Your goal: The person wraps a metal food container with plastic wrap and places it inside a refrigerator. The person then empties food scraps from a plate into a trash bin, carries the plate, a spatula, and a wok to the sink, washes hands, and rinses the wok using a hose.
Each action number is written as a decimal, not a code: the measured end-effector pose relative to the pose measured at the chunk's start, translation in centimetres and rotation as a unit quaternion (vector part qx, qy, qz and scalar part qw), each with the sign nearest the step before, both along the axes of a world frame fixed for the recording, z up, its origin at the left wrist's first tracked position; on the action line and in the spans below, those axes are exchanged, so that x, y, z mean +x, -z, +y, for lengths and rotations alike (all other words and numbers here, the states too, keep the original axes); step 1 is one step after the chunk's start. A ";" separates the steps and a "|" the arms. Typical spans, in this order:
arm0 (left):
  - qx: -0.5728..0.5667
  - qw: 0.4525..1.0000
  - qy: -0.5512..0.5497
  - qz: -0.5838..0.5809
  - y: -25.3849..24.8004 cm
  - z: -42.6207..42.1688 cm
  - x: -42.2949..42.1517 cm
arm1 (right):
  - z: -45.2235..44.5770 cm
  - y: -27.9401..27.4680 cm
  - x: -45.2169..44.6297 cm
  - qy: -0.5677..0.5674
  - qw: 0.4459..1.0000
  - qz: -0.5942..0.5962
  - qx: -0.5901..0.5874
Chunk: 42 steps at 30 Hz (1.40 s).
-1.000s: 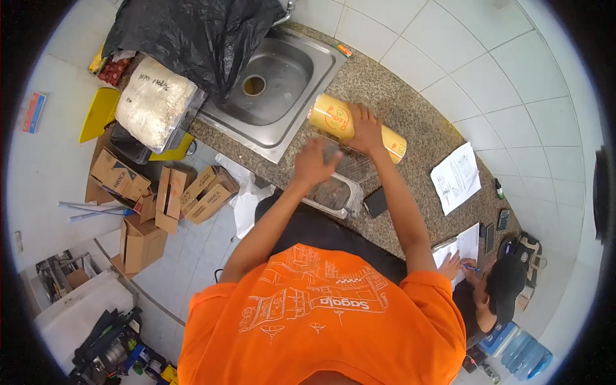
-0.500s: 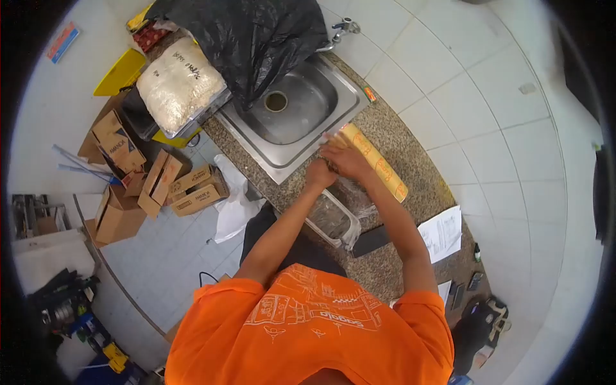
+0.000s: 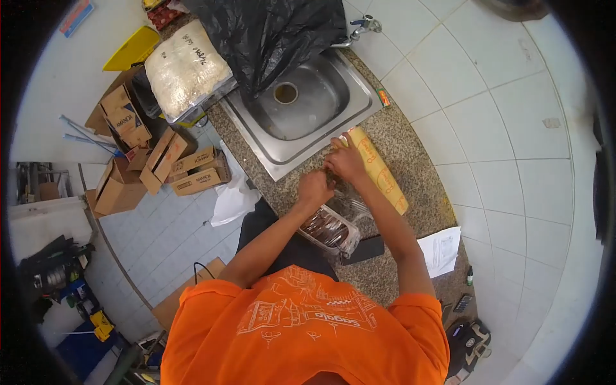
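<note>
A tray (image 3: 327, 230) of dark brown pieces sits on the granite counter in front of me, with loose clear plastic film (image 3: 360, 208) bunched at its near end and beside it. My left hand (image 3: 316, 188) is closed at the tray's far end, apparently gripping the film. Just beyond it, my right hand (image 3: 344, 160) has its fingers bent close to the left one, also seemingly on the film; the pinched part is hidden. Alongside the right hand lies a long yellow box (image 3: 377, 170) with red lettering. A dark flat object (image 3: 363, 251) lies beside the tray.
A steel sink (image 3: 333, 119) lies beyond my hands, with a black plastic bag (image 3: 269, 35) over its far side and a tap (image 3: 366, 24) behind. A large clear bag of pale contents (image 3: 187, 70) stands left. Papers (image 3: 440, 251) lie right; cardboard boxes (image 3: 196, 172) are on the floor.
My left hand has shifted slightly toward me and left in view. The tray's brown contents show more plainly now. The whole view has tilted a little.
</note>
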<state>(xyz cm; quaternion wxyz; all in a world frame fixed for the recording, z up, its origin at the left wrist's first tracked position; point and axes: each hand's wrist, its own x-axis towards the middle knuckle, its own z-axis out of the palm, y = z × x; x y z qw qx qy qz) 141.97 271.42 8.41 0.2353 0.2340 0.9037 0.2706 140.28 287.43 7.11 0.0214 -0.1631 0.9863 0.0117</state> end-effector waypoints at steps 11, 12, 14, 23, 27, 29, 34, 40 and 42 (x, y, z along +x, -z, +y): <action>-0.030 0.997 -0.006 0.069 -1.4 -0.6 0.3 | -0.5 0.5 -1.1 0.106 0.993 0.054 0.012; -0.038 0.999 -0.012 0.033 -1.7 -0.7 0.3 | -0.4 1.4 -1.1 0.109 0.991 0.083 0.002; -0.017 0.998 -0.013 0.058 -1.3 -1.0 0.4 | 0.7 3.8 -2.2 0.156 0.982 0.110 -0.002; 0.076 0.990 -0.049 0.104 -1.5 -0.2 0.4 | 5.8 -2.3 -1.2 0.104 0.989 0.026 -0.103; 0.093 0.987 -0.080 0.103 -0.4 0.3 -0.5 | 6.4 -4.3 -0.6 0.011 0.983 0.029 -0.182; 0.092 0.986 -0.092 0.101 -0.3 0.5 -0.8 | 6.0 -4.2 -0.9 -0.007 0.984 0.033 -0.175; 0.078 0.988 -0.100 0.087 -0.1 0.4 -1.3 | 5.6 -2.5 -0.9 0.005 0.991 0.039 -0.126; 0.038 0.990 -0.102 0.087 -1.3 0.5 -1.0 | 6.7 -1.8 -0.8 0.026 0.996 0.069 -0.051; 0.034 0.988 -0.122 0.083 -1.5 0.3 -1.3 | 7.1 -1.1 -0.9 0.042 0.995 0.075 -0.042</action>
